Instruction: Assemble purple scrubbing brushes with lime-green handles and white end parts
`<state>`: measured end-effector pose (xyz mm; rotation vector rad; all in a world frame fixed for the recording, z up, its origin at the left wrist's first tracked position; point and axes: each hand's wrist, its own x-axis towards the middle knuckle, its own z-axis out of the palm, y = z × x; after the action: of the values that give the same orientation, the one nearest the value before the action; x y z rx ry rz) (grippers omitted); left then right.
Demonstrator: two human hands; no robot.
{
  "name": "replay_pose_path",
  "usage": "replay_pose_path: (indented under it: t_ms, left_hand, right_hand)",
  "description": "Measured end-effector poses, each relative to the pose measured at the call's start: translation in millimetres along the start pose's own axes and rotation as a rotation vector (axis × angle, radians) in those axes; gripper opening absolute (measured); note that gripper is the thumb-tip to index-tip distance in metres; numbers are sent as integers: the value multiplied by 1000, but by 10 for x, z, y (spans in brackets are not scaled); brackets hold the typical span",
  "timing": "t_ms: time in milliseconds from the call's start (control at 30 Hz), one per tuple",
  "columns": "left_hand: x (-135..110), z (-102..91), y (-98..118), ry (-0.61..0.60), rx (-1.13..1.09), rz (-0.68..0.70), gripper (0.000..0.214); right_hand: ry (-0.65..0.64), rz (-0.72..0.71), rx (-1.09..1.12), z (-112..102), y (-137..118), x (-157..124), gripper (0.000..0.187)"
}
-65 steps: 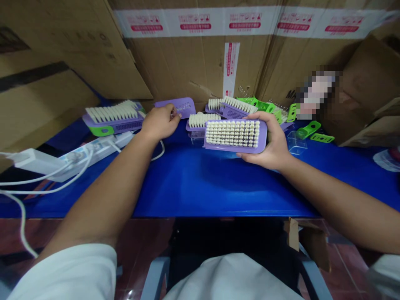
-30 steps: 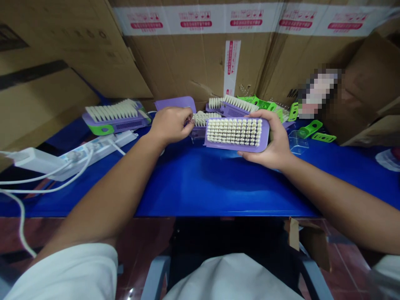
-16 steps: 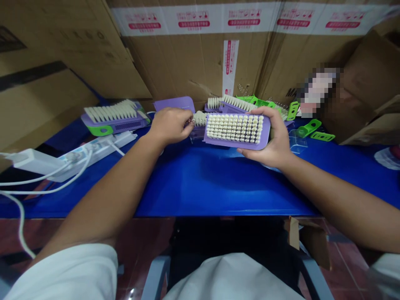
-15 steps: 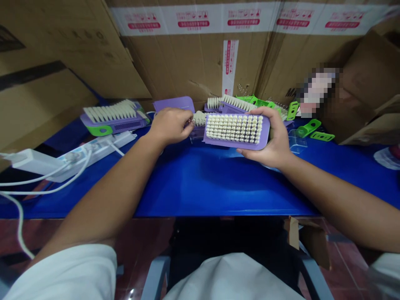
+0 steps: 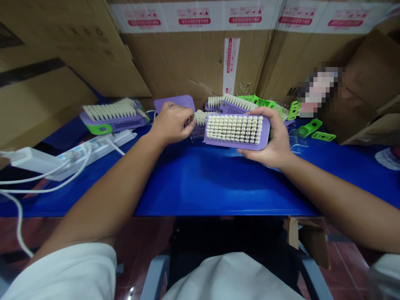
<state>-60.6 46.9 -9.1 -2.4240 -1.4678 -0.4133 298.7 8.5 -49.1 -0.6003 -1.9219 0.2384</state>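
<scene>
My right hand (image 5: 275,139) grips the right end of a purple brush head (image 5: 236,132), its rows of cream bristle tufts turned toward me. Left of it, my left hand (image 5: 175,123) is closed in a pinch, with what looks like a thin metal spring (image 5: 191,121) at its fingertips; the fingers partly hide it. A flat purple plate (image 5: 184,101) shows just behind that hand. More purple brush heads (image 5: 239,103) with cream bristles lie behind the held one, beside green plastic parts (image 5: 264,103) and loose springs (image 5: 243,89).
A purple and green brush (image 5: 114,116) sits at the left, behind a white power strip (image 5: 90,154) with cables. Green clips (image 5: 312,127) and a clear plastic piece (image 5: 298,141) lie at the right on the blue table (image 5: 218,187). Cardboard boxes (image 5: 187,58) wall the back.
Almost nothing differs. Both hands keep their places, the right one still holding the brush head and the left one still pinching; the view has shifted very slightly.
</scene>
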Motion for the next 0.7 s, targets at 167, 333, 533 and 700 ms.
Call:
replay_pose_path:
  t_ms: [167,333,533,700]
  left_hand:
    - [-18,-13,40,8,-5,-56,28]
    - [-34,-40,59,20,-4,-37,29]
    - [-3,-106,78,-60,29,-8,29]
    - [24,-181,179,-127,145,64,33]
  right_hand:
    - [-6,16,-5,6,-6,-2,110]
    - [24,-37,14,18,11,-2,108]
    - [11,25,26,26,-1,-8,111]
    - [4,68,10,5,-26,8,112]
